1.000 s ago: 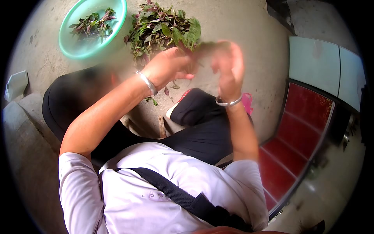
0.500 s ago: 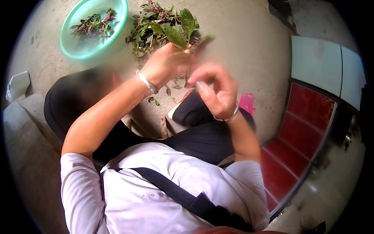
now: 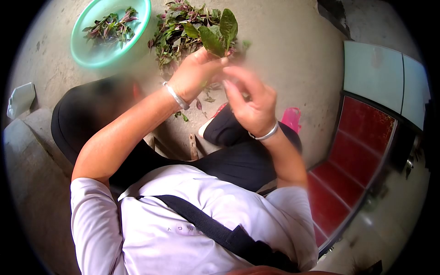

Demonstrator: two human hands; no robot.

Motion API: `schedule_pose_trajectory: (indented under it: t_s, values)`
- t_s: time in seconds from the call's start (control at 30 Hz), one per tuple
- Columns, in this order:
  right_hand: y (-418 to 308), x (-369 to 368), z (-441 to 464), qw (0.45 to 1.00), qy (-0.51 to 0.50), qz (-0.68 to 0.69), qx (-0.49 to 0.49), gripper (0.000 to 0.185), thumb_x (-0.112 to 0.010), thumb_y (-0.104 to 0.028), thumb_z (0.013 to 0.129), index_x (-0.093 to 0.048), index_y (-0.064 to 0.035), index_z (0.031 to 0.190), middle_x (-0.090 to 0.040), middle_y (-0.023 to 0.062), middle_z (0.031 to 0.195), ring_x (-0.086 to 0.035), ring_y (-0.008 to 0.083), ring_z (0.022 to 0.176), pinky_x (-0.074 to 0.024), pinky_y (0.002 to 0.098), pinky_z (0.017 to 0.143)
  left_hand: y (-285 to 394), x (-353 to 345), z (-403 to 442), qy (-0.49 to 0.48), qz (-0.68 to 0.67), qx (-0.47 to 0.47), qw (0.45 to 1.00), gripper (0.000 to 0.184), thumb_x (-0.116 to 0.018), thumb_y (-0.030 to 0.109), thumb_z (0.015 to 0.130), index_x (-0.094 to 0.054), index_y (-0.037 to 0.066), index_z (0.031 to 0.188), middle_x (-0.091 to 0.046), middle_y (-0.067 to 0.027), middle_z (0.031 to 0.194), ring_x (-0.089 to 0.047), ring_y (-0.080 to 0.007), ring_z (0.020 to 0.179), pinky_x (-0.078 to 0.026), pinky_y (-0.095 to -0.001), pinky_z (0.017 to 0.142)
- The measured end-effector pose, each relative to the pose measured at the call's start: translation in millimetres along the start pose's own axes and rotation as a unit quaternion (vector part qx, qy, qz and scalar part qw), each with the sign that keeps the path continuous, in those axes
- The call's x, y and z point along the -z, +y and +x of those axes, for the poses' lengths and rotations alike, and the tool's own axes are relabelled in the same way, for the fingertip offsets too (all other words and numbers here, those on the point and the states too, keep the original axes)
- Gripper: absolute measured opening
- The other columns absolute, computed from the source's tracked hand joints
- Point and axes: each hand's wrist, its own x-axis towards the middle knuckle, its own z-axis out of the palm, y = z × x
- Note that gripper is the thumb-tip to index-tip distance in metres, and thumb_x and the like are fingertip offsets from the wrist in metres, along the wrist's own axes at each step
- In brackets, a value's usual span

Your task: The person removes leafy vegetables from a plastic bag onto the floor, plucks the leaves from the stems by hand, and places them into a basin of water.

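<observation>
My left hand (image 3: 197, 75) is closed round a sprig of leafy greens (image 3: 228, 27), whose broad green leaves stick up above the fingers. Close beside it, my right hand (image 3: 254, 103) has its index finger and thumb drawn together in a pinch near the left fingertips. Whatever lies between those right fingers is too blurred to make out. Behind the hands a heap of green and purple leaves (image 3: 176, 36) lies on the floor. At the upper left, a pale green basin (image 3: 85, 57) contains a smaller bunch of leafy sprigs (image 3: 110, 28).
Loose leaf scraps (image 3: 181, 117) are scattered on the concrete floor (image 3: 293, 55) below the hands. My dark-trousered legs (image 3: 238, 165) are bent around this spot. A pink plastic object (image 3: 291, 119) stands by my right wrist. Red tiles (image 3: 353, 137) and pale panels (image 3: 371, 73) line the right.
My right hand has moved up and slightly left, its fingertips now close to the left hand's fingers. The sprig in my left hand has tilted slightly and shifted a little right.
</observation>
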Motion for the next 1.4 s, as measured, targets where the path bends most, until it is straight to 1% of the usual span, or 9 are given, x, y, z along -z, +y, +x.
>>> schedule_pose_trajectory:
  t_s: [0.07, 0.4, 0.6, 0.7, 0.9, 1.1, 1.2, 1.33, 1.4]
  values:
    - [5, -3, -1, 0.999, 0.012, -0.014, 0.029, 0.026, -0.062, 0.003, 0.07, -0.058, -0.0057, 0.094, -0.061, 0.0113, 0.076, -0.062, 0.022, 0.061, -0.0471, 0.0291, 0.051, -3, 0, 1, -0.005, -0.016, -0.014, 1.0, 0.019, -0.052, 0.008, 0.084, -0.052, 0.006, 0.103, -0.056, -0.0015, 0.092, -0.055, -0.0102, 0.083, -0.046, -0.0238, 0.073]
    - [2, -3, 0, 0.998, 0.012, -0.048, 0.032, 0.027, -0.063, 0.001, 0.069, -0.056, -0.0057, 0.094, -0.061, 0.0112, 0.077, -0.062, 0.0235, 0.061, -0.0475, 0.0293, 0.05, -7, 4, 3, -0.02, -0.012, -0.034, 0.999, 0.02, -0.053, 0.008, 0.084, -0.053, 0.004, 0.104, -0.058, -0.0032, 0.095, -0.055, -0.0111, 0.086, -0.046, -0.0247, 0.076]
    - [3, -3, 0, 0.998, 0.008, -0.062, 0.026, 0.025, -0.063, 0.001, 0.069, -0.055, -0.0056, 0.091, -0.061, 0.0116, 0.078, -0.062, 0.0241, 0.061, -0.0474, 0.0295, 0.05, -4, -5, -3, -0.007, 0.036, -0.055, 0.998, 0.02, -0.05, 0.01, 0.086, -0.054, 0.005, 0.104, -0.057, 0.0009, 0.088, -0.051, -0.0046, 0.073, -0.041, -0.0172, 0.059]
    - [4, -4, -1, 0.998, 0.009, -0.06, 0.023, 0.023, -0.063, 0.002, 0.069, -0.055, -0.0054, 0.088, -0.06, 0.0112, 0.076, -0.06, 0.0248, 0.059, -0.0464, 0.0301, 0.049, -1, -10, -6, 0.009, 0.109, -0.057, 0.992, 0.019, -0.051, 0.012, 0.086, -0.055, 0.005, 0.103, -0.055, 0.004, 0.081, -0.045, -0.0016, 0.063, -0.033, -0.0149, 0.05]
    - [11, -7, -2, 0.995, 0.015, -0.072, 0.069, 0.022, -0.062, 0.003, 0.067, -0.054, -0.0059, 0.085, -0.055, 0.009, 0.067, -0.056, 0.0253, 0.052, -0.043, 0.0317, 0.044, 3, -14, -7, 0.009, 0.113, -0.046, 0.992, 0.016, -0.054, 0.015, 0.084, -0.057, 0.007, 0.099, -0.053, 0.0069, 0.073, -0.04, -0.0004, 0.057, -0.028, -0.0158, 0.046]
    - [15, -5, -3, 0.991, -0.006, -0.092, 0.094, 0.024, -0.063, 0.003, 0.065, -0.054, -0.0065, 0.085, -0.053, 0.0084, 0.066, -0.055, 0.0255, 0.051, -0.0421, 0.0325, 0.044, 4, -16, -8, 0.02, 0.071, -0.011, 0.997, 0.015, -0.054, 0.015, 0.084, -0.057, 0.01, 0.098, -0.054, 0.0073, 0.076, -0.044, -0.0011, 0.06, -0.033, -0.0142, 0.049]
    - [15, -3, -2, 0.99, -0.007, -0.096, 0.103, 0.024, -0.063, 0.003, 0.064, -0.055, -0.0064, 0.085, -0.053, 0.0084, 0.068, -0.055, 0.0255, 0.052, -0.0426, 0.0325, 0.045, 9, -17, -10, 0.026, 0.05, 0.05, 0.997, 0.014, -0.055, 0.021, 0.084, -0.057, 0.011, 0.094, -0.054, 0.007, 0.078, -0.047, -0.0014, 0.065, -0.036, -0.014, 0.053]
    - [16, 3, 0, 0.992, 0.0, -0.084, 0.095, 0.023, -0.063, 0.005, 0.064, -0.056, -0.0054, 0.083, -0.053, 0.0086, 0.071, -0.057, 0.025, 0.057, -0.0439, 0.0321, 0.047, 28, -23, -21, -0.024, -0.003, 0.086, 0.996, 0.02, -0.057, 0.03, 0.082, -0.053, 0.011, 0.088, -0.051, 0.0048, 0.081, -0.047, -0.0024, 0.074, -0.039, -0.0167, 0.065]
    - [14, 5, 1, 0.992, 0.005, -0.083, 0.093, 0.023, -0.062, 0.006, 0.063, -0.056, -0.0049, 0.083, -0.054, 0.0085, 0.072, -0.057, 0.0246, 0.059, -0.0445, 0.0319, 0.048, 25, -13, -17, -0.081, 0.008, 0.08, 0.993, 0.02, -0.056, 0.028, 0.082, -0.053, 0.01, 0.091, -0.052, 0.0042, 0.083, -0.047, -0.0028, 0.075, -0.039, -0.0167, 0.067]
